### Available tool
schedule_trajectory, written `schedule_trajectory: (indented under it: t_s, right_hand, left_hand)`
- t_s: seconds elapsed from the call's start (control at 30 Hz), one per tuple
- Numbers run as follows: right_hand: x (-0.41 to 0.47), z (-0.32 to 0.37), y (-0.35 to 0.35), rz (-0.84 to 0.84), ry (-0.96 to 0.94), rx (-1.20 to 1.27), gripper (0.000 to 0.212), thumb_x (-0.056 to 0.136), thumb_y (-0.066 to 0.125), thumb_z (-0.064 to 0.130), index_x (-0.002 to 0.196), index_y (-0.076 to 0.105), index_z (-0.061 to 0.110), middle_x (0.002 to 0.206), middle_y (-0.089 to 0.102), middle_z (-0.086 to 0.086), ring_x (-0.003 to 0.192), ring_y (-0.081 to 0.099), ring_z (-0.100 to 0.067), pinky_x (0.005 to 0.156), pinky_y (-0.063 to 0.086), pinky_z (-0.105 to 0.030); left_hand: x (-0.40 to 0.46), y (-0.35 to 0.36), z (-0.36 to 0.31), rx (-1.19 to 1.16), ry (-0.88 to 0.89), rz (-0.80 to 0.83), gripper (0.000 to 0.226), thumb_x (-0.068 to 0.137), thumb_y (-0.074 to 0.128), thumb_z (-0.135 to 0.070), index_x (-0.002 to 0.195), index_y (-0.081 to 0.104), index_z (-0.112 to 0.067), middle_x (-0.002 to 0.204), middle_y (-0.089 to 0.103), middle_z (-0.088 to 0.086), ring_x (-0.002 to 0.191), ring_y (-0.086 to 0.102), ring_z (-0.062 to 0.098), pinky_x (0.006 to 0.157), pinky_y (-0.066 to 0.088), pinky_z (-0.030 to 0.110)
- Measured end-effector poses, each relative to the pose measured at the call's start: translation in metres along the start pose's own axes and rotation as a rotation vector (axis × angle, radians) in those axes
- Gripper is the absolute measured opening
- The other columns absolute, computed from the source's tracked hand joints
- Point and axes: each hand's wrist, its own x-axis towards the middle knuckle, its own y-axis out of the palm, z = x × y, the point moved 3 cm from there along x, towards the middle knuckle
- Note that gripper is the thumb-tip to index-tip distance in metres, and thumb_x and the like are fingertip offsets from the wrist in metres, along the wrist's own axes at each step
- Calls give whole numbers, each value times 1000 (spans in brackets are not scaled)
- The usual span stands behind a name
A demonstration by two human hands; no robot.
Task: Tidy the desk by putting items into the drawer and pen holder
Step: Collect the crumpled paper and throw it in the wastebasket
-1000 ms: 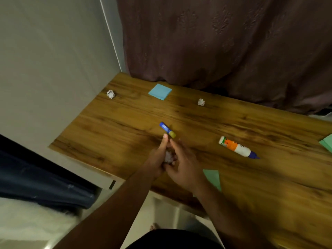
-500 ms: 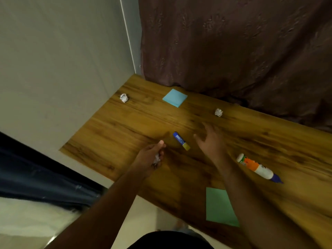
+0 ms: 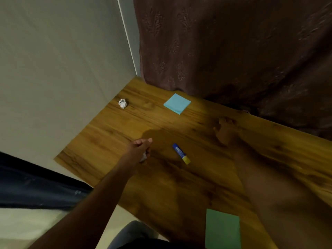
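Observation:
On the wooden desk (image 3: 107,133), my left hand (image 3: 139,150) grips a small crumpled white paper ball (image 3: 144,156) in curled fingers, near the desk's left part. My right hand (image 3: 226,131) is blurred and stretched toward the back of the desk near the curtain; how its fingers lie is unclear, and nothing shows under it. A blue glue stick with a yellow cap (image 3: 181,154) lies between the two hands. Another crumpled paper ball (image 3: 123,103) sits at the far left corner. No drawer or pen holder is in view.
A light blue sticky-note pad (image 3: 177,103) lies at the back by the dark curtain (image 3: 233,51). A green sticky-note pad (image 3: 222,229) lies near the front edge. A pale wall (image 3: 62,69) borders the desk's left side.
My hands have parted: the left one kept the paper ball and stayed left, while the right one reached back to where a second paper ball lay. The view shifted closer and leftward.

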Motion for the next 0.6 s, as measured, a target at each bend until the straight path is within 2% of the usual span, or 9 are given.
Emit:
schedule_trajectory:
  t_s: [0.1,0.17,0.23,0.37,0.47,0.53,0.6]
  right_hand:
    - [0,3,6,-94,-9,-6,47,100,44,29,144,40,15,148,37,-16,136,30,-39,107,31,-50]
    - [-3,6,10,-137,-15,16,40,98,44,17,137,50,14,143,42,-17,131,35,-39,106,35,-45]
    - [-6,9,14,-139,1,31,42,93,46,7,134,55,14,143,42,-17,131,35,-38,107,35,-42]
    - [-17,19,18,-176,51,32,41,89,51,7,129,59,15,142,46,-17,131,37,-36,107,31,-39]
    - [-26,34,18,-195,69,59,30,93,50,17,120,62,10,128,55,-22,121,48,-39,100,38,-41]
    - [-34,49,16,-234,104,165,28,93,52,18,118,59,6,116,59,-24,106,56,-42,83,45,-41]
    - [-46,69,13,-288,115,273,29,91,57,20,116,55,7,108,60,-20,94,61,-41,72,45,-36]
  left_hand:
    - [16,-21,-6,34,52,-23,28,94,60,-25,69,55,-14,56,46,6,45,40,15,40,31,19]
    - [31,-38,-11,79,84,-76,21,90,65,-26,72,61,-17,56,51,1,43,44,10,38,36,20]
    - [50,-55,-18,183,120,-139,11,87,69,-29,78,67,-24,58,59,-7,45,49,6,40,41,21]
    - [92,-87,-35,285,207,-140,10,82,74,-34,85,64,-32,67,62,-13,53,54,4,44,43,21]
    - [122,-109,-51,457,266,-207,31,75,76,-43,101,62,-33,90,64,-14,73,61,9,60,47,25]
    - [145,-125,-62,589,332,-238,45,71,78,-44,111,62,-31,105,65,-14,88,63,10,73,48,28]
    - [171,-137,-69,635,388,-171,51,69,80,-41,115,61,-29,115,65,-8,100,63,11,85,49,30]
